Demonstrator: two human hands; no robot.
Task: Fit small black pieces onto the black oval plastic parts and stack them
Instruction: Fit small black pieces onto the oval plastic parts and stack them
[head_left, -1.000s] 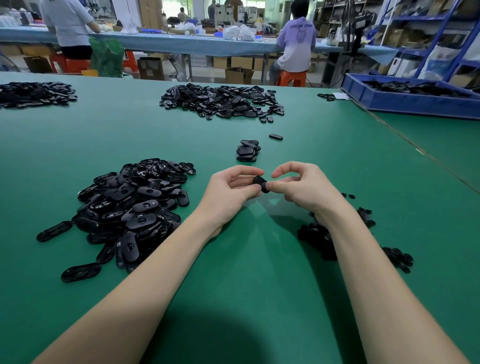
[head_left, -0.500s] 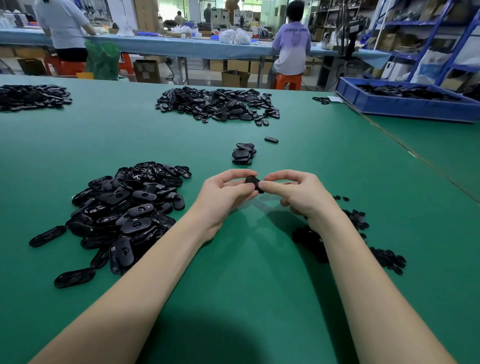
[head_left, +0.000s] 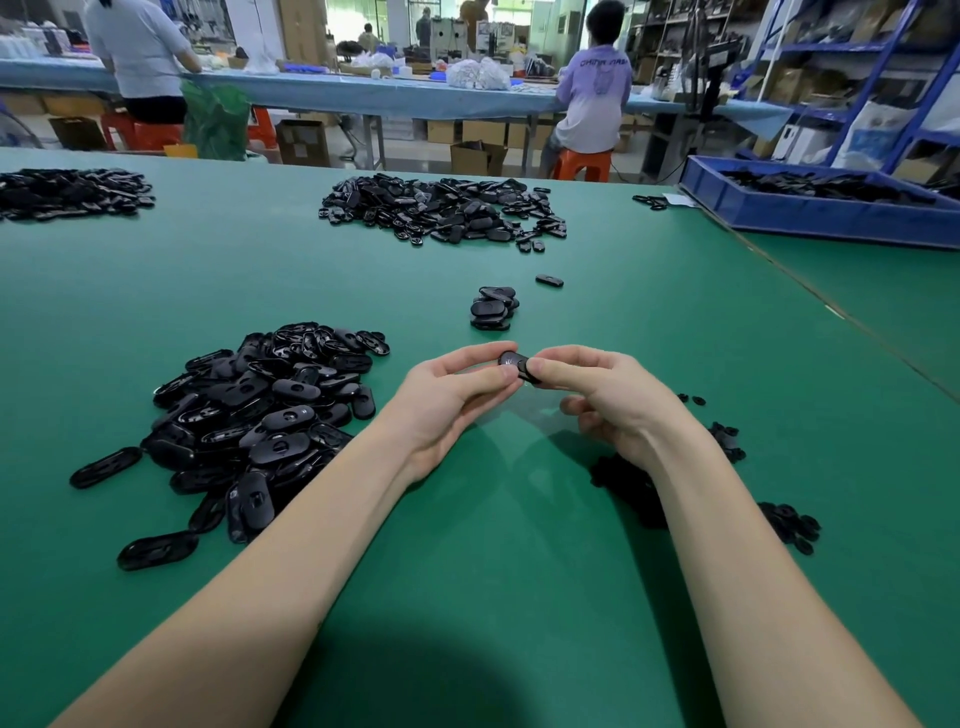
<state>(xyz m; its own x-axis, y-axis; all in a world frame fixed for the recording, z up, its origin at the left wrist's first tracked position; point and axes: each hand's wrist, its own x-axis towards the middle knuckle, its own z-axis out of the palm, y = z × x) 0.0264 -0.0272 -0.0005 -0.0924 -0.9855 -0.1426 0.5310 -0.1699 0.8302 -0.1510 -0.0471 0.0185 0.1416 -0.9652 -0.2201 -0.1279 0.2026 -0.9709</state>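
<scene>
You've got one black oval part (head_left: 513, 362) pinched between both hands just above the green table (head_left: 519, 571), your left hand (head_left: 447, 400) gripping its near end and your right hand (head_left: 592, 395) clamped on the other, and it looks like you're pressing a small piece home. Next, I'd say, it goes on the small stack (head_left: 491, 308) just beyond your fingers, squared up so it doesn't slide. Far right, the blue tray (head_left: 810, 215) sits heaped with black parts.
</scene>
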